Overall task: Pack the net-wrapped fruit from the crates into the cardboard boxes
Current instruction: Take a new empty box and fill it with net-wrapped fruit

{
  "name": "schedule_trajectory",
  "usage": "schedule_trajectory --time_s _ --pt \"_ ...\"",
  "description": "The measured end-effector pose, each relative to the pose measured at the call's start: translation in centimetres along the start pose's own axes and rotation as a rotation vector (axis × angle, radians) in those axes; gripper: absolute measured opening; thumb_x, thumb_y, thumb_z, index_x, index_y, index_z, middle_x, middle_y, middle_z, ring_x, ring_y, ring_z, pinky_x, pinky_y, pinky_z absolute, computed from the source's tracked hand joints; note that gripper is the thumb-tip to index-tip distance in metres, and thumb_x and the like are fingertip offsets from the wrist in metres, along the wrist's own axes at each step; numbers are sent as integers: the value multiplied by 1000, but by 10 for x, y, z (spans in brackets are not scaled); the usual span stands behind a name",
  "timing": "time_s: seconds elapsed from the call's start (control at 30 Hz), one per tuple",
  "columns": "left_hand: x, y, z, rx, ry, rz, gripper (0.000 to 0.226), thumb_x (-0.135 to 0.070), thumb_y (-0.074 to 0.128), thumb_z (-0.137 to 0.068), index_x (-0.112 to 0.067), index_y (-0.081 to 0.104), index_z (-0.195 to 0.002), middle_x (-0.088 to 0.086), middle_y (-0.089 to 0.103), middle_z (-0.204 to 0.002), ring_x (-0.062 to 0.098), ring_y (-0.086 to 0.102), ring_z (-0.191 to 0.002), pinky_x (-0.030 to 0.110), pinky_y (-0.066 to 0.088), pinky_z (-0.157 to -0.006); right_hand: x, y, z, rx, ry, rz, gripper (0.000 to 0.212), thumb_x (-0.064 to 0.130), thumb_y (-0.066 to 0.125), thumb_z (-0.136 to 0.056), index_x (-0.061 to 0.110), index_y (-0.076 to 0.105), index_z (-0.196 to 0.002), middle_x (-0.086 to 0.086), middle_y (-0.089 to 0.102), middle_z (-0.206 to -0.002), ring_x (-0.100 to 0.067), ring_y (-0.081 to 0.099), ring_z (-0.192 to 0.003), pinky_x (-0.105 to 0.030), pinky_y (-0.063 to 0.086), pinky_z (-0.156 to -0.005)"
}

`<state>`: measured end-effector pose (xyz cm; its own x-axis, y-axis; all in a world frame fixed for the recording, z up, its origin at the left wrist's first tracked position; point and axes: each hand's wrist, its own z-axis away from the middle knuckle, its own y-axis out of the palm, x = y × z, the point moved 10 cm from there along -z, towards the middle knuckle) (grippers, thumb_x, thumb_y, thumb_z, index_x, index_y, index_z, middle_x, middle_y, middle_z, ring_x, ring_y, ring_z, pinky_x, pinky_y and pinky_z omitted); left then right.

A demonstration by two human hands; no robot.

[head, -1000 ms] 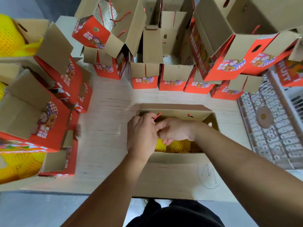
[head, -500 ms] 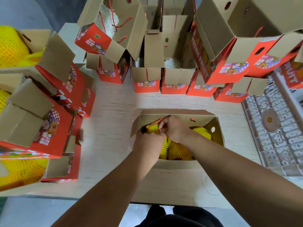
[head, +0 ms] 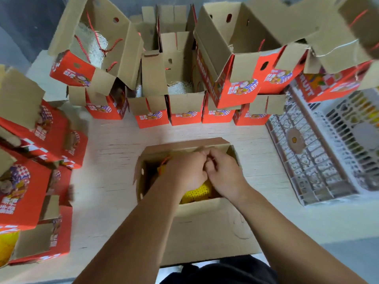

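Note:
An open brown cardboard box (head: 205, 232) stands on the table right in front of me. Yellow net-wrapped fruit (head: 196, 193) lies inside it, mostly hidden under my hands. My left hand (head: 184, 175) and my right hand (head: 225, 175) are side by side over the box opening, fingers curled, fingertips meeting near the far wall. A red cord handle (head: 164, 161) comes out from under my left hand; both hands seem to pinch it, though blur hides the grip.
Red-and-brown gift boxes (head: 184, 113) with raised flaps line the back; some hold straw padding (head: 178, 88). More red boxes (head: 24, 193) are stacked at the left, one showing yellow fruit (head: 6, 249). White plastic crates (head: 307, 160) stand at the right. Bare pale tabletop (head: 114, 160) surrounds the box.
My hands have shifted from the box's far left corner toward the middle of its far wall and closed up against each other. More of the fruit is covered.

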<state>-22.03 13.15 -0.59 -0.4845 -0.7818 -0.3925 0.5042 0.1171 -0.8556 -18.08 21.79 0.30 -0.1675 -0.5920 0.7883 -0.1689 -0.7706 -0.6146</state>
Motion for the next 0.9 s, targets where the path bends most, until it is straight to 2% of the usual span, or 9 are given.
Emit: schedule_trajectory --time_s 0.03,0.1,0.17,0.33,0.47,0.57,0.77,0.83,0.9 --pt "-24 -7 -4 -46 52 39 14 -23 53 -95 -24 60 -107 -7 56 -78 28 63 -87 35 46 -68 -6 -25 3 -84 9 -12 27 1 51 -92 17 69 -105 9 68 -90 1 54 -75 -4 37 -68" --pt "-73 -12 -14 -113 132 148 26 -21 50 -97 -22 61 -120 -2 64 -97 29 65 -96 42 53 -78 -22 -72 6 -184 27 -50 26 1 52 -92 16 70 -105 4 70 -101 -8 59 -89 -13 43 -77" --pt "-120 -6 -28 -135 180 270 25 -20 50 -98 -20 63 -119 2 64 -101 30 65 -98 46 54 -82 -44 -120 14 -276 51 -102 25 1 54 -92 18 69 -101 6 71 -99 -11 63 -92 -20 45 -81" --pt "-256 25 -73 -187 327 428 27 -20 48 -95 -18 67 -114 5 67 -105 28 65 -100 44 53 -83 -128 -242 48 -502 135 -148 21 16 54 -92 30 70 -98 15 71 -90 1 66 -88 -12 46 -74" --pt "-375 66 -121 -167 411 524 27 -13 54 -97 -16 66 -121 4 70 -109 24 68 -101 45 54 -86 -214 -349 71 -615 203 -204 18 20 56 -91 29 70 -99 12 73 -89 -7 69 -83 -34 56 -77" --pt "-470 94 -160 -161 470 540 23 -14 53 -101 -17 66 -120 2 69 -106 21 67 -99 44 54 -83 -281 -428 85 -701 239 -235 20 11 59 -94 25 71 -100 9 73 -87 -8 70 -81 -38 57 -75" --pt "-616 138 -233 -144 555 445 19 -9 55 -101 -6 67 -115 12 66 -99 31 63 -92 51 49 -77 -387 -554 95 -773 293 -187 11 21 61 -95 26 69 -99 10 73 -84 -8 68 -75 -28 51 -65" --pt "-651 143 -256 -187 575 355 14 -15 57 -100 -9 67 -108 11 66 -97 33 62 -92 50 47 -76 -415 -593 95 -791 316 -89 8 19 63 -96 23 68 -99 5 73 -89 -13 67 -79 -31 50 -68" --pt "-679 147 -278 -204 594 285 15 -20 59 -100 -12 70 -108 8 70 -104 32 63 -101 47 48 -82 -439 -635 92 -801 350 150 15 19 64 -94 17 68 -109 -5 68 -106 -25 63 -96 -40 51 -81"
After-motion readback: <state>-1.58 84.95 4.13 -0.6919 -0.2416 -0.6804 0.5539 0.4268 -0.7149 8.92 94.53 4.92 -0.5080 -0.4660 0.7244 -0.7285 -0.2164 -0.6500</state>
